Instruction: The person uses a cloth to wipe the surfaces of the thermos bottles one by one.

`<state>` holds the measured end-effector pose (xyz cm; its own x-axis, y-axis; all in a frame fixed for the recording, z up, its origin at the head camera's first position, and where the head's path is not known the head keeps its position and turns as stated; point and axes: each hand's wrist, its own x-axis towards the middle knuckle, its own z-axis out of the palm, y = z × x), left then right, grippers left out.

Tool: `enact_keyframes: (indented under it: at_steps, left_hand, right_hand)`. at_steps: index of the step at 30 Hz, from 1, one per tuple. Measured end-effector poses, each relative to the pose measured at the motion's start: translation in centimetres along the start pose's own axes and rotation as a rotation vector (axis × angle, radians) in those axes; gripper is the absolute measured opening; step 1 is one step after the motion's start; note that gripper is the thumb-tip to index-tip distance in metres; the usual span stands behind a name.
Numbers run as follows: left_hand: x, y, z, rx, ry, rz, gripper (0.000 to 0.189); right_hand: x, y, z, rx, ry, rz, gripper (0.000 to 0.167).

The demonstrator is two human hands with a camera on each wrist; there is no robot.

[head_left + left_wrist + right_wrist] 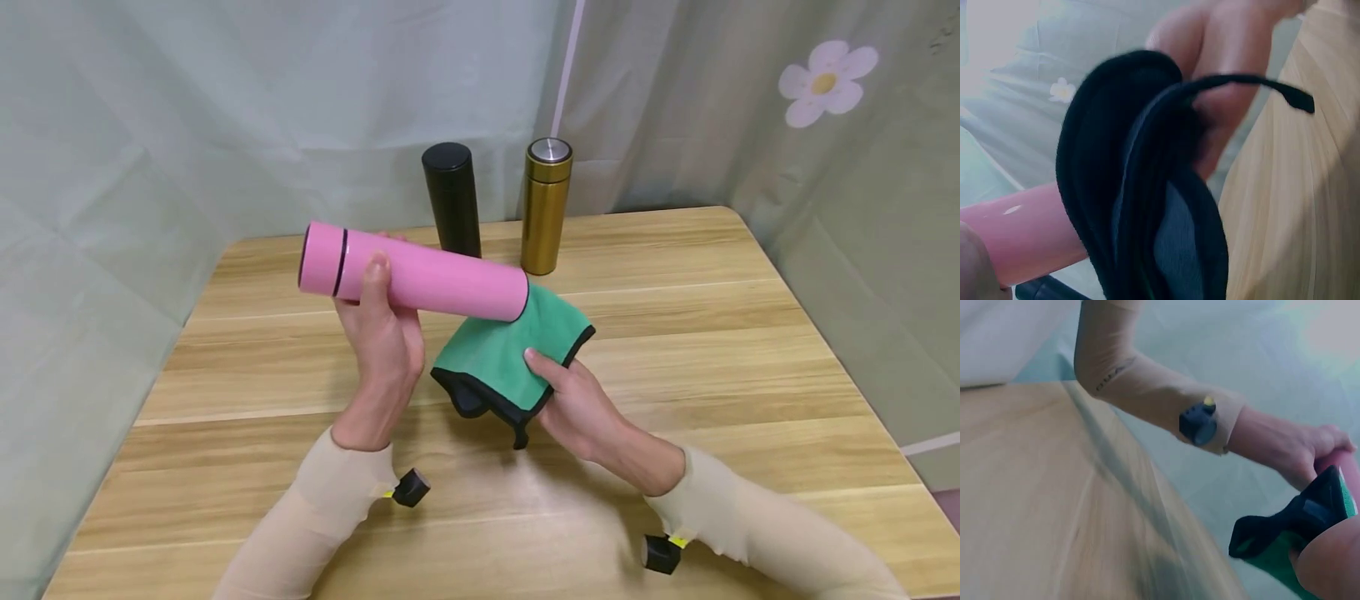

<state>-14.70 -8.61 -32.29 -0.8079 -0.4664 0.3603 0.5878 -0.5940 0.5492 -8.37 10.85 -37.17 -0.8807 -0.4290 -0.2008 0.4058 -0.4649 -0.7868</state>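
Observation:
A pink thermos bottle (450,279) lies nearly level in the air, gripped by my left hand (386,333) near its black-ringed end, thumb across the front. My right hand (585,408) pinches a folded green cloth (517,350) with black edging, thumb on top. The cloth overlaps the bottle's right end in the head view. In the left wrist view the dark underside of the cloth (1141,175) hides part of the bottle (1035,231). The right wrist view shows the left hand (1291,447) on the bottle beyond the cloth (1310,512).
A black bottle (453,200) and a gold bottle (547,208) with a silver lid stand upright at the back of the wooden table (675,333). Behind them hangs a pale curtain (337,108). Small black cameras (411,487) are strapped at both wrists.

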Motion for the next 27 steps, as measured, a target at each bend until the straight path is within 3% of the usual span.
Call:
enact_keyframes:
  at_steps: [9,15,21,27]
  left_hand:
    - [0.1,0.0,0.0,-0.013,0.044,0.039,0.045]
    - [-0.2,0.1,-0.2,0.022,0.063,0.007,0.045]
    - [-0.5,0.3,-0.3,0.078,0.014,-0.050,0.048]
    - [-0.8,0.6,-0.4,0.080,-0.097,-0.079,0.044]
  right_hand:
    - [-1.4,-0.1,0.7,-0.023,0.026,-0.101,0.041]
    - [-1.6,-1.0,0.4,-0.079,0.059,-0.137,0.034]
    - [-1.4,-1.8,-0.3,-0.096,0.087,-0.140,0.034]
    - [-0.7,-2.6,-1.0,-0.060,0.067,-0.172,0.035]
